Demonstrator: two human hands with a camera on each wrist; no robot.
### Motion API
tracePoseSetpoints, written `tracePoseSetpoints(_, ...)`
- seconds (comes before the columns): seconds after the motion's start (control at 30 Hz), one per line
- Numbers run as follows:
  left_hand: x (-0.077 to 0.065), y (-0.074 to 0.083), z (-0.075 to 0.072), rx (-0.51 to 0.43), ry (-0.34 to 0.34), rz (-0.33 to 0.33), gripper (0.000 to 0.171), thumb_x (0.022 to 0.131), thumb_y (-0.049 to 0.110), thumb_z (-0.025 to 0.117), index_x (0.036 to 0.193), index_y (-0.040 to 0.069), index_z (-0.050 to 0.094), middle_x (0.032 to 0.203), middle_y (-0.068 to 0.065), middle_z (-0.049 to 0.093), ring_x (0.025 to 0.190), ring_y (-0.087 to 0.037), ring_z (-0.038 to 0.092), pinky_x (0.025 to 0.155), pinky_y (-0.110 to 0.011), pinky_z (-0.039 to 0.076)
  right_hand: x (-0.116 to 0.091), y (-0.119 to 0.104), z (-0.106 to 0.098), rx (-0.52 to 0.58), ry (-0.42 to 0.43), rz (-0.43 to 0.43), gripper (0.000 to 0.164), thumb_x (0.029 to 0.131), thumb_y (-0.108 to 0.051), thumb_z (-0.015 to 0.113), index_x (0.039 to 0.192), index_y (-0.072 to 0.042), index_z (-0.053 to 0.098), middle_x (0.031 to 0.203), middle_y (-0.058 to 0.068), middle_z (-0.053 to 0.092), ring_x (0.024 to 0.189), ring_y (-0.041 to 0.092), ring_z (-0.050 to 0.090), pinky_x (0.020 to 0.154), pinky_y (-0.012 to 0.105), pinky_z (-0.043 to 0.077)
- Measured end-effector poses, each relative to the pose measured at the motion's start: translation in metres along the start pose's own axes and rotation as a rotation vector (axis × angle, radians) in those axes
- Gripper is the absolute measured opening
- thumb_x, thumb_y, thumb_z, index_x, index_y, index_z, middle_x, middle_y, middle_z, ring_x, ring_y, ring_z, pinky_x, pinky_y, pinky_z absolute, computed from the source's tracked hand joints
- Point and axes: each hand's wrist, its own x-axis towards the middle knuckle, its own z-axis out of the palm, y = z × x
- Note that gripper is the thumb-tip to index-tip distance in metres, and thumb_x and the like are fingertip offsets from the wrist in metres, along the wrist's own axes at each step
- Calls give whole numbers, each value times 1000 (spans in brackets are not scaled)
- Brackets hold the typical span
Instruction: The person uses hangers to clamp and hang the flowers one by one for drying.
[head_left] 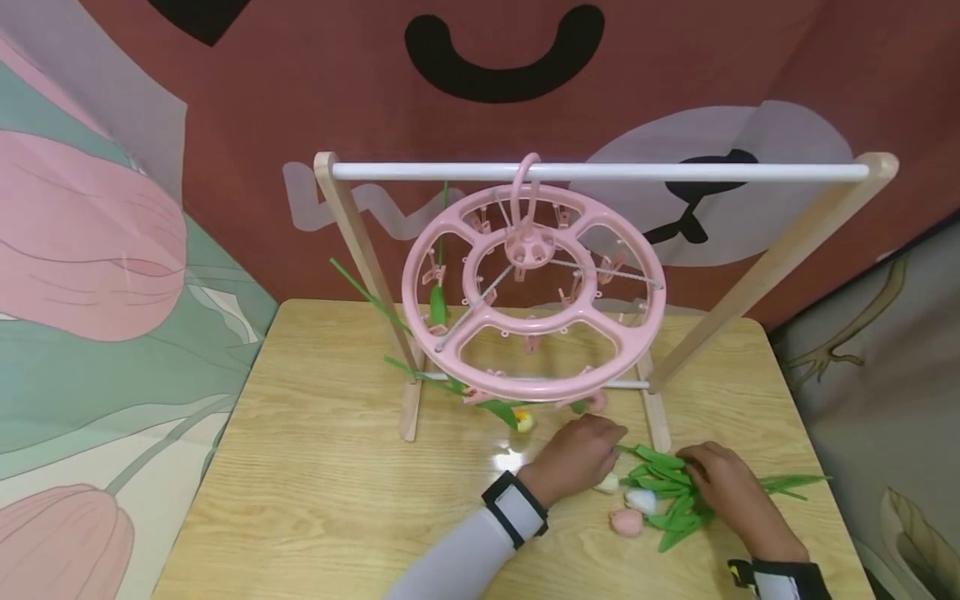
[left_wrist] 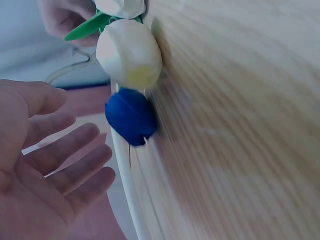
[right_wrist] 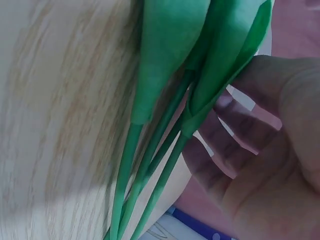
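Note:
Several artificial tulips lie bunched on the table's right side, among them a pink tulip [head_left: 626, 523], a pale blue-white tulip [head_left: 641, 500] and a cream tulip [head_left: 607, 482]. My right hand [head_left: 727, 492] is at their green leaves [head_left: 678, 492]; in the right wrist view, thumb and index finger meet at one tulip's leaf [right_wrist: 220, 65], which partly hides the fingertips. My left hand [head_left: 573, 458] is beside the flower heads. Its fingers [left_wrist: 75, 150] are spread and relaxed in the left wrist view, holding nothing, near a dark blue tulip [left_wrist: 131, 117] and a cream-and-yellow tulip [left_wrist: 130, 55].
A round pink clip hanger [head_left: 532, 387] hangs from the white bar [head_left: 420, 172] of a wooden stand [head_left: 780, 258]. Some tulips hang in its clips, including a yellow tulip [head_left: 525, 421] and a pink one [head_left: 597, 402]. Bare table [head_left: 315, 467] stretches left of the hands.

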Motion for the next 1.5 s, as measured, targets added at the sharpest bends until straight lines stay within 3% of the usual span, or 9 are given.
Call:
tracePoseSetpoints(0.13, 10, 8, 7, 56, -44, 38, 27, 102, 23, 62, 127, 16, 69, 116, 4, 72, 107, -9, 67, 99, -20, 54, 2, 1, 3, -3, 12, -4, 16, 88, 4, 76, 103, 0, 74, 97, 11, 69, 91, 32, 69, 77, 52, 60)
tracePoseSetpoints(0.33, 19, 15, 9, 121, -49, 99, 9, 99, 17, 63, 103, 17, 71, 93, 6, 69, 86, -6, 64, 84, -18, 55, 2, 2, 6, -2, 29, -20, 16, 86, 5, 77, 99, -3, 73, 95, 9, 67, 89, 31, 69, 74, 50, 60)
tracePoseSetpoints(0.57, 23, 21, 8, 182, -115, 79, 12, 98, 16, 67, 109, 18, 71, 94, 7, 70, 81, -6, 61, 69, -18, 52, 1, 0, 4, 12, 51, -38, 15, 89, 3, 75, 100, -6, 69, 93, 6, 70, 87, 27, 70, 70, 46, 59)
tracePoseSetpoints(0.67, 23, 23, 5, 234, -102, 82, 16, 95, 17, 70, 110, 19, 72, 93, 8, 70, 81, -5, 62, 73, -20, 53, 1, -3, 3, 13, 70, -42, 14, 90, 2, 74, 101, -6, 68, 94, 7, 71, 86, 26, 70, 69, 46, 59)
tracePoseSetpoints(0.83, 22, 28, -1, 290, -85, 73, 25, 98, 19, 67, 122, 16, 72, 107, 5, 73, 101, -8, 68, 104, -30, 54, 2, -10, 4, 6, 131, -74, 16, 89, -1, 76, 100, -9, 68, 94, 5, 71, 86, 22, 70, 70, 44, 60)
tracePoseSetpoints(0.93, 22, 32, -1, 298, -73, 72, 29, 101, 20, 63, 129, 14, 69, 119, 2, 71, 112, -12, 66, 111, -35, 51, 3, -14, 6, 8, 184, -112, 19, 87, -1, 79, 98, -11, 68, 93, 2, 70, 84, 20, 69, 69, 41, 59)
tracePoseSetpoints(1.07, 22, 34, 2, 324, -64, 99, 26, 103, 20, 62, 127, 15, 70, 111, 4, 70, 98, -8, 64, 89, -22, 57, 4, -19, 9, 32, 255, -166, 25, 82, 1, 83, 97, -14, 69, 94, -1, 70, 85, 18, 69, 68, 38, 60)
tracePoseSetpoints(1.2, 21, 35, 6, 336, -83, 95, 19, 102, 19, 65, 120, 17, 73, 99, 7, 71, 84, -5, 62, 68, -16, 54, 5, -24, 10, 32, 309, -245, 30, 78, 2, 85, 97, -15, 70, 96, -2, 70, 86, 16, 69, 67, 34, 60)
tracePoseSetpoints(1.5, 22, 34, 4, 343, -15, 14, 8, 94, 18, 72, 95, 24, 78, 90, 5, 63, 79, -10, 58, 60, -19, 50, 4, -37, 0, -61, 410, -396, 31, 72, 5, 88, 96, -9, 72, 92, 4, 74, 84, 24, 71, 69, 43, 62)
